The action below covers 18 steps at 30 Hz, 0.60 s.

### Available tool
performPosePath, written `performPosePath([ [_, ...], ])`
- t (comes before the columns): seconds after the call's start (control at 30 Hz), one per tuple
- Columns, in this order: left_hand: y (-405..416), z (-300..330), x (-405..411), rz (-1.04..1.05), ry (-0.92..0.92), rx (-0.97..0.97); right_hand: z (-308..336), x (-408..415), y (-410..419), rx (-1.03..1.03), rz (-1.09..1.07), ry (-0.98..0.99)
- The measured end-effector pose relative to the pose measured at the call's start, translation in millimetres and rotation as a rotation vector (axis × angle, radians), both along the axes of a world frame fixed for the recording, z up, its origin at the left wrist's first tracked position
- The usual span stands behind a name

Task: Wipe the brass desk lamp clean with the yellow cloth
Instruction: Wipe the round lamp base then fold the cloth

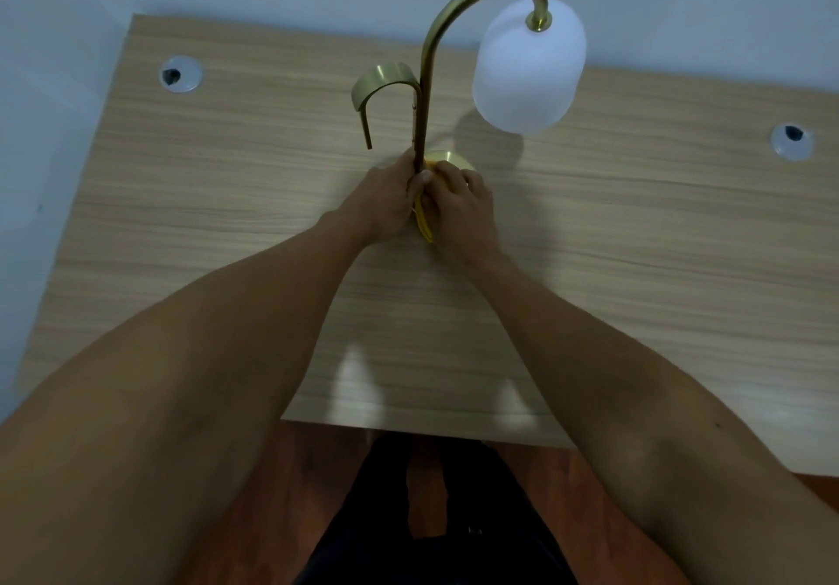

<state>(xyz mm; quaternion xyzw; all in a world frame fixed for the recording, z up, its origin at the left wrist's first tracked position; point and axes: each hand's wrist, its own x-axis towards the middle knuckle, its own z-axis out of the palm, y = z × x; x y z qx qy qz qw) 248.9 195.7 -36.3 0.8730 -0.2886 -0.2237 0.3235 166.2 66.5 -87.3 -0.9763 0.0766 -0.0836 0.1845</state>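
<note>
The brass desk lamp stands upright in the middle of the wooden desk, with a curved stem, a white frosted shade hanging at the right and a short brass hook at the left. Both hands meet low on the stem, just above the round brass base. My left hand grips the stem from the left. My right hand presses the yellow cloth against the stem from the right. Only a thin yellow strip of cloth shows between the hands.
Two round cable grommets sit in the desk, one at the back left and one at the right. A pale wall runs behind the desk. Below the near desk edge are a reddish floor and my dark trousers.
</note>
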Motion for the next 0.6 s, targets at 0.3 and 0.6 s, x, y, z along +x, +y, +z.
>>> performPosePath([
  [0.3, -2.0, -1.6, -3.2, 0.064, 0.046, 0.0, 8.3, 31.0, -32.2, 0.047, -0.23, -0.009],
  [0.6, -1.4, -2.9, -3.6, 0.075, 0.041, 0.004, -1.2, 19.8, -37.7, -0.092, 0.018, -0.032],
])
